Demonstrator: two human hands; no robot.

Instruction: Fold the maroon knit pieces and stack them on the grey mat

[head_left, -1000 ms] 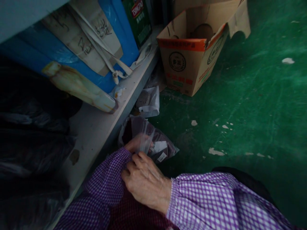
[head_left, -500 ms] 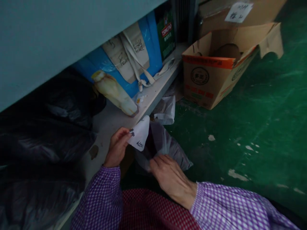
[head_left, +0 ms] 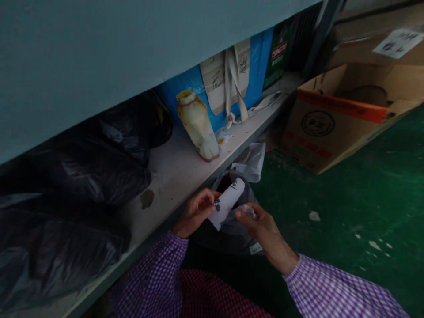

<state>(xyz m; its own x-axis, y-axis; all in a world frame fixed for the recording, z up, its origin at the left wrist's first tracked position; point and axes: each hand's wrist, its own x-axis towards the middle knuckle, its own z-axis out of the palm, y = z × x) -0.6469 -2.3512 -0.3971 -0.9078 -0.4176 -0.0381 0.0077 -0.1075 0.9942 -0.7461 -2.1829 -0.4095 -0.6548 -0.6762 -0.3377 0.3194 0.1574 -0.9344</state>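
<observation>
My left hand [head_left: 198, 211] pinches a white paper slip [head_left: 228, 201] with dark handwriting on it, and the slip curls over a bag's mouth. The clear plastic bag [head_left: 236, 236], with dark contents, stands on the floor beside the low shelf. At its rim, my right hand [head_left: 265, 227] is closed on the thin plastic, thumb against fingers. A small pale label shows low on the bag. What lies inside is too dark to make out. Behind it, a second clear bag with white paper [head_left: 253, 163] rests against the shelf edge.
A stained plastic bottle [head_left: 198, 126] leans on the shelf [head_left: 172, 176] by a blue container [head_left: 212, 88] with cardboard and straps. Black plastic bags [head_left: 76, 176] fill the shelf's left. An open cardboard box [head_left: 318, 128] stands on the green floor [head_left: 380, 212] at right. A grey panel [head_left: 132, 53] overhangs above.
The view has swung left, so things appear further right. The paper slip has turned and curled over the bag's opening. My right hand has rotated, and the bag stands more upright with its mouth wider.
</observation>
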